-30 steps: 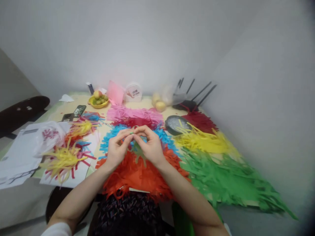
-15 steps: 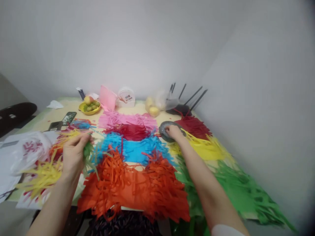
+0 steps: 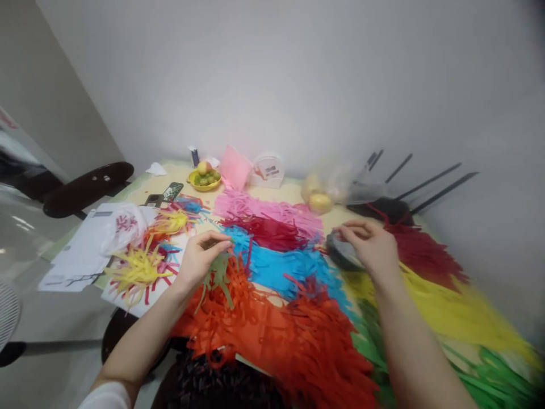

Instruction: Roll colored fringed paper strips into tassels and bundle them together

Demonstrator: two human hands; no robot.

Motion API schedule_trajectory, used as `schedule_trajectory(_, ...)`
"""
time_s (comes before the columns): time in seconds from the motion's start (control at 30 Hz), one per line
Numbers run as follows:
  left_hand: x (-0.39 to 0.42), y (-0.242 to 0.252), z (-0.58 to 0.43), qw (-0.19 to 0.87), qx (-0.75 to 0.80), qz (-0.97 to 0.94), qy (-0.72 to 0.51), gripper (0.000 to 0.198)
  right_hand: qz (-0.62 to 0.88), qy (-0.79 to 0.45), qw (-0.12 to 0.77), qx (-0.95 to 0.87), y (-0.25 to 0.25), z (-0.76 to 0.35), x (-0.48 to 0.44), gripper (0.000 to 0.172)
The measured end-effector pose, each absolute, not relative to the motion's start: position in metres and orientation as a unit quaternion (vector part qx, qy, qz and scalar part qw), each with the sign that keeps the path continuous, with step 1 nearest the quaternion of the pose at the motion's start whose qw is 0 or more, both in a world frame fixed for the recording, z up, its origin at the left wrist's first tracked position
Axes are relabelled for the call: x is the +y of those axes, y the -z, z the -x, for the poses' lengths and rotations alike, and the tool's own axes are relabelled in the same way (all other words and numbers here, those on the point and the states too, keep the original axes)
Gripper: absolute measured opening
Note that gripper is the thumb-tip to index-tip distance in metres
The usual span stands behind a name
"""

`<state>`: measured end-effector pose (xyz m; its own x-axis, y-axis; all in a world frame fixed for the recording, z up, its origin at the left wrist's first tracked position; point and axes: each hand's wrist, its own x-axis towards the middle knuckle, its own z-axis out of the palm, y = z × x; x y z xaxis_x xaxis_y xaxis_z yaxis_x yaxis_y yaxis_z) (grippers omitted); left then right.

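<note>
Spreading over most of the desk (image 3: 293,194) are sheets of crepe-like paper cut into long fringes, laid in overlapping bands by colour: orange paper (image 3: 298,341) nearest the person, blue paper (image 3: 289,267) behind it, then dark red paper (image 3: 272,233) and pink paper (image 3: 264,207), with yellow paper (image 3: 460,307) and green paper (image 3: 494,389) off to the right. Keeping each colour in its own patch probably lets any of them be picked out without tangling the soft, limp strips. To the left, spiky yellow tassels (image 3: 136,270) lie on a white sheet (image 3: 128,295), apart from the uncut stock. The left hand (image 3: 200,258) is closed in a pinch on the top of a green paper tassel (image 3: 219,275), which hangs over the far edge of the orange paper. Gripped at its gathered end, its thin matte strips fall loose and splay downward. The right hand (image 3: 370,244) hovers over a dark round dish (image 3: 340,257) with its fingers curled and pointing left; I cannot tell whether they hold anything. The dish looks smooth and shallow, and it sits between the blue and yellow bands, within easy reach.
</note>
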<state>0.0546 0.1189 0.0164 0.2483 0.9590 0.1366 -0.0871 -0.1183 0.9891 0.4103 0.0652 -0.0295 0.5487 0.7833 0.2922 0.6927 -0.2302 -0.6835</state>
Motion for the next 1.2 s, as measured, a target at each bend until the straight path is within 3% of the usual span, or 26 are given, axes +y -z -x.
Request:
schedule_trajectory(0.1, 0.107, -0.019, -0.06, 0.54, 0.363, -0.582, -0.488, 0.019, 0.604, -0.243, 0.58, -0.489, -0.001, -0.322, 0.045, 0.025)
schedule_trajectory(0.13, 0.102, -0.019, -0.061, 0.535, 0.359, -0.586, -0.491, 0.018, 0.551, -0.302, 0.604, -0.491, -0.01, -0.291, 0.04, 0.025)
schedule_trajectory(0.23, 0.088, -0.02, -0.06, 0.511, 0.352, -0.604, -0.501, 0.015, 0.472, -0.395, 0.631, -0.472, -0.025, -0.221, 0.03, 0.027)
schedule_trajectory(0.47, 0.062, -0.024, -0.041, 0.445, 0.343, -0.644, -0.519, 0.009, 0.416, -0.435, 0.677, -0.424, -0.01, -0.174, 0.025, 0.021)
schedule_trajectory(0.7, 0.053, -0.02, -0.027, 0.384, 0.318, -0.691, -0.523, 0.006, 0.452, -0.4, 0.662, -0.444, -0.011, -0.158, 0.012, 0.023)
schedule_trajectory(1.0, 0.043, -0.006, -0.025, 0.477, 0.328, -0.611, -0.54, 0.012, 0.462, -0.446, 0.599, -0.479, -0.007, -0.172, 0.005, 0.024)
schedule_trajectory(1.2, 0.04, 0.003, -0.03, 0.531, 0.331, -0.589, -0.511, 0.013, 0.551, -0.324, 0.543, -0.545, -0.012, -0.184, -0.007, 0.024)
